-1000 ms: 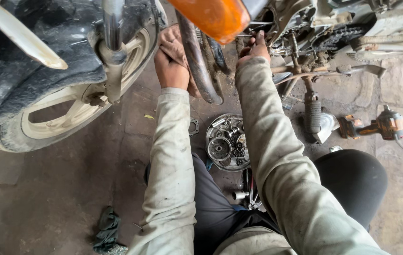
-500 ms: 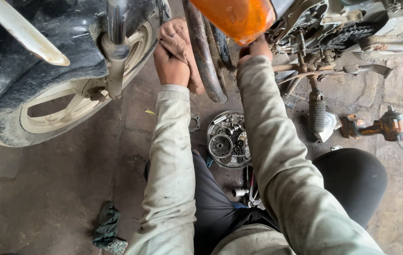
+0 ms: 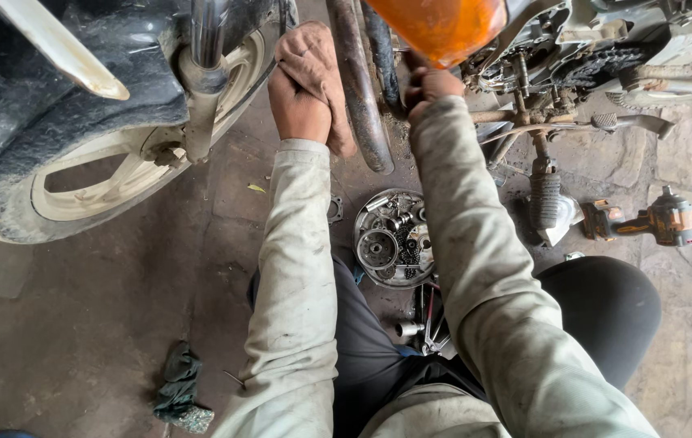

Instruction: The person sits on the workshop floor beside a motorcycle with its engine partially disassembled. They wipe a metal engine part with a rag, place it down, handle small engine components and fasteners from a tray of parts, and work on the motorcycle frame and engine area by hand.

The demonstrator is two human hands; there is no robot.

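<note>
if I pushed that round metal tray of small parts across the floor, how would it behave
The round metal tray would probably slide stiffly and scrape, since it sits flat on the rough concrete floor. It likely feels heavy for its size: it is piled with a gear and other metal bits. The loose parts may rattle or shift; tipping seems unlikely.

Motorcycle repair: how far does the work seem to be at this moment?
Done, it seems: small parts already lie in a round metal tray on the floor. In hand: the left hand presses a brown rag beside the exhaust pipe; the right hand reaches at the engine area under the orange tank. Left: those parts are not refitted, and the power tool lies unused.
</note>
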